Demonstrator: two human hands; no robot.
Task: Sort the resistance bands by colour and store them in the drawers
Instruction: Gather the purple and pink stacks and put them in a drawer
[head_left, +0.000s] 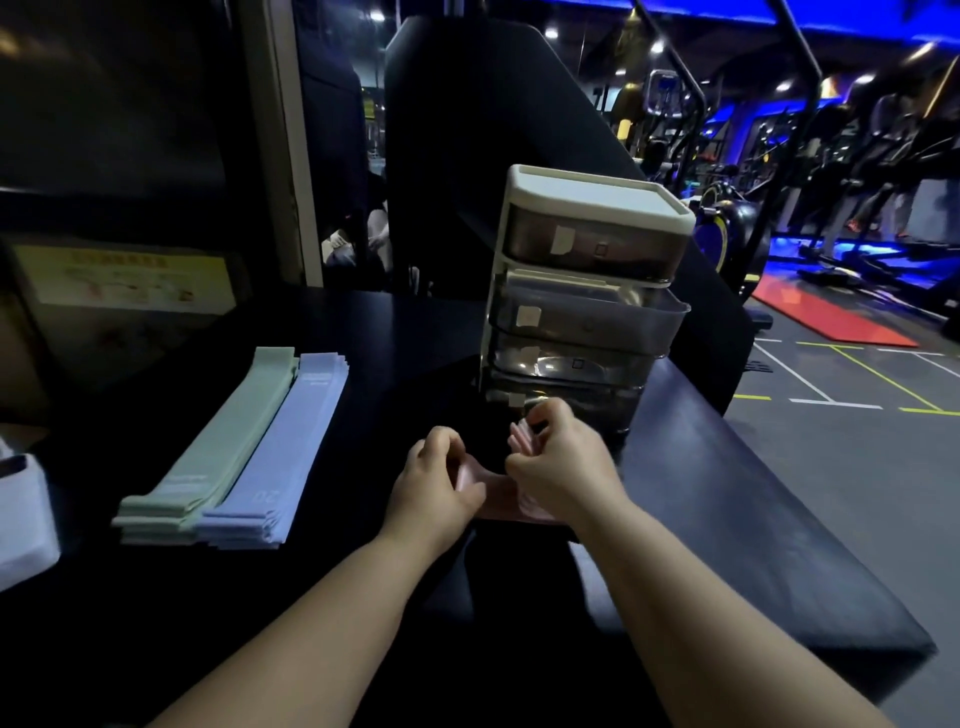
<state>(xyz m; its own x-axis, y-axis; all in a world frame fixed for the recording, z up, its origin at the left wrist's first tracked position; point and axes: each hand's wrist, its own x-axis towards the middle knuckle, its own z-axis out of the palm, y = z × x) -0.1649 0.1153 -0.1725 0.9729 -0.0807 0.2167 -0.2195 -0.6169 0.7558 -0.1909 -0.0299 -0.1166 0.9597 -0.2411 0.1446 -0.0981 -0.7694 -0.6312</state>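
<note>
Before the 4-drawer unit (587, 317), pink inside its top drawer (597, 247), left hand (436, 486) and right hand (563, 467) fingers pinch pink bands (521, 439).

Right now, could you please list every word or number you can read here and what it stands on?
"20": on the purple bands, near end.
Smaller print on the purple and green bands: too blurred to read.
Yellow poster: text blurred, unreadable.
White stickers on the drawers: nothing legible.

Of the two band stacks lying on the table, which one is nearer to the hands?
The pale blue stack; the green stack lies beyond it, farther to the left.
</note>
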